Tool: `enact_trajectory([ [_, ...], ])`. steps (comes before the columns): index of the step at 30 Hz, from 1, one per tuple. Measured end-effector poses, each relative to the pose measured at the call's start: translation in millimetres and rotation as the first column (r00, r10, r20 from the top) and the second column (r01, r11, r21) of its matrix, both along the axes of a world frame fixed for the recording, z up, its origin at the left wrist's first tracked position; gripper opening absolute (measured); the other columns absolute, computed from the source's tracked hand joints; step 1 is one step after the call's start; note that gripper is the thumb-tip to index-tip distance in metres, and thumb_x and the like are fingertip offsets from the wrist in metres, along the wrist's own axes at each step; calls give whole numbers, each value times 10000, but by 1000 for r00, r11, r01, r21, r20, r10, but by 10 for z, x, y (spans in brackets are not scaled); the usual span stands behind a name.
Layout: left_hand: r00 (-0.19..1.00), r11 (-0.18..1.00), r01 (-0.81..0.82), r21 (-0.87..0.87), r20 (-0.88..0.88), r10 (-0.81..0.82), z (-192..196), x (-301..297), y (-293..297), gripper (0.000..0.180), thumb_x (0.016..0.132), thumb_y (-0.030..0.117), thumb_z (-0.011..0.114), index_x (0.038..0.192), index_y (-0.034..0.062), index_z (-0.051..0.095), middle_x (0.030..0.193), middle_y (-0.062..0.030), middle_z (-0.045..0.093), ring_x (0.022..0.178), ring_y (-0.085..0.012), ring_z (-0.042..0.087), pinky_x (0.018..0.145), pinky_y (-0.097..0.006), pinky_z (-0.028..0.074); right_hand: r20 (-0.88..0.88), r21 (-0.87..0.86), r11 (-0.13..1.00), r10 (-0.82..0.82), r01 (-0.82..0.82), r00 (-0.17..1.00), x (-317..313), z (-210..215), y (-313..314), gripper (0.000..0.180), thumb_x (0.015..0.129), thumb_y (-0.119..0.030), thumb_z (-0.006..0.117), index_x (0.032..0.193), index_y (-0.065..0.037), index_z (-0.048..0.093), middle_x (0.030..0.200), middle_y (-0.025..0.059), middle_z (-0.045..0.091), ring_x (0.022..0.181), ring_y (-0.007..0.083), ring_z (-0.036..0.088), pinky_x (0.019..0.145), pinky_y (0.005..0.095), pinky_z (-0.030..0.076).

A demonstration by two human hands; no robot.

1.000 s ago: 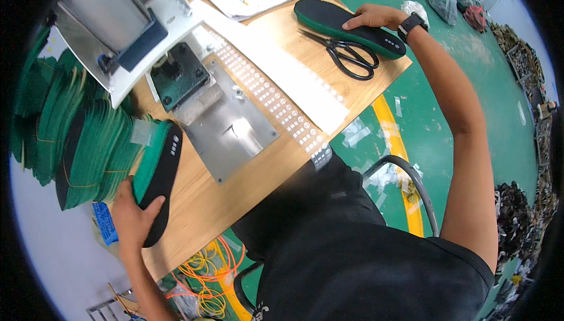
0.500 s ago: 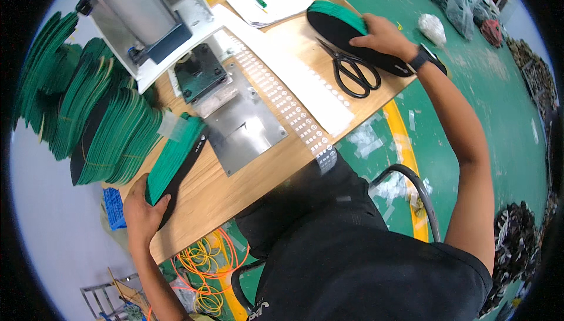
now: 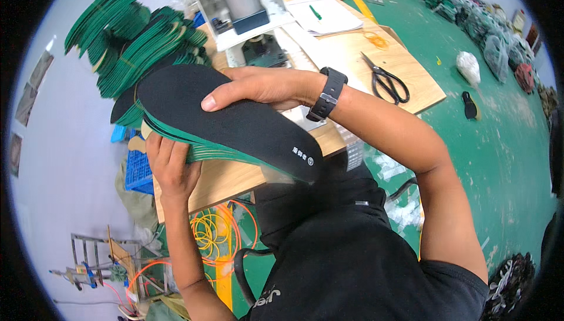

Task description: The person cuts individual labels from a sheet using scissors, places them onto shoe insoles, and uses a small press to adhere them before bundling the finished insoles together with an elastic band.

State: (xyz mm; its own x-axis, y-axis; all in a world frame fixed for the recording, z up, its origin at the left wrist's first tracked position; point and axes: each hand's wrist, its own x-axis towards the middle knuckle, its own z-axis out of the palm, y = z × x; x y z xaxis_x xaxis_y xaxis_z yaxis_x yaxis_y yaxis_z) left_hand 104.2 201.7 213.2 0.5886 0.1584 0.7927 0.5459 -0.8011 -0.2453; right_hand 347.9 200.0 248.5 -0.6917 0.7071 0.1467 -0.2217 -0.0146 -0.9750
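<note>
A thick stack of shoe insoles (image 3: 217, 112), black on top with green layered edges, is held tilted above the left part of the table. My right hand (image 3: 261, 89) reaches across and grips it, thumb on the black face and fingers hidden behind. My left hand (image 3: 173, 165) is closed at the stack's lower left end, its fingers against the green edges; the thumb is hidden. White print marks the top insole's end nearest me. Behind the stack are tall bundles of green insoles (image 3: 141, 56).
A press machine (image 3: 249, 12) stands at the table's back. Black-handled scissors (image 3: 388, 83), a rubber-band bunch (image 3: 376, 40) and white paper with a green pen (image 3: 315, 12) lie on the wooden table (image 3: 423, 89). A blue crate (image 3: 139, 173) and coiled hoses (image 3: 211, 233) are below left.
My right hand has brought its insoles from the table's right side over to my left hand. The two separate stacks are now together, raised off the table. The view has shifted too.
</note>
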Motion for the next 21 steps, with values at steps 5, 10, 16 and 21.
enact_trajectory([
  [5, 989, 984, -55, -168, 125, 77, -363, -685, -41, 435, 588, 82, 769, 999, 28, 637, 1091, -141, 608, 1057, -375, 524, 942, -451, 358, 131, 155, 981, 97, -117, 987, -616, -127, 149, 802, 692, -504, 737, 1164, 106, 516, 1047, 176, 634, 892, 198, 637, 761, 295, 510],
  [10, 871, 813, 219, -540, 484, 87, -543, -1503, -155, 1016, 580, 612, 761, 1348, 35, 430, 1440, -203, 327, 1347, -348, 277, 1095, -468, 189, 598, 751, 602, -448, -271, 665, -970, -92, 358, 1030, 617, -519, 783, 1290, 133, 356, 1141, 323, 533, 1069, 396, 545, 906, 398, 448],
  [16, 957, 772, 58, -633, 255, 138, -827, -1433, 43, 1241, 504, 600, 795, 1444, 17, 232, 1510, -211, 172, 1412, -340, 124, 1124, -476, 120, 602, 796, 477, -562, -373, 567, -1002, -707, 524, 972, 562, -375, 818, 1290, 88, 370, 1181, 261, 527, 1114, 389, 495, 974, 404, 379],
  [21, 896, 576, 310, -756, 435, 89, -1015, -1249, 182, 1281, 492, 438, 850, 1461, 5, 133, 1492, -228, 209, 1390, -332, 215, 1118, -436, 192, 568, 819, 455, -554, -350, 608, -1153, -705, 492, 1057, 529, -350, 845, 1325, 101, 317, 1209, 267, 494, 1133, 388, 472, 985, 411, 366],
])
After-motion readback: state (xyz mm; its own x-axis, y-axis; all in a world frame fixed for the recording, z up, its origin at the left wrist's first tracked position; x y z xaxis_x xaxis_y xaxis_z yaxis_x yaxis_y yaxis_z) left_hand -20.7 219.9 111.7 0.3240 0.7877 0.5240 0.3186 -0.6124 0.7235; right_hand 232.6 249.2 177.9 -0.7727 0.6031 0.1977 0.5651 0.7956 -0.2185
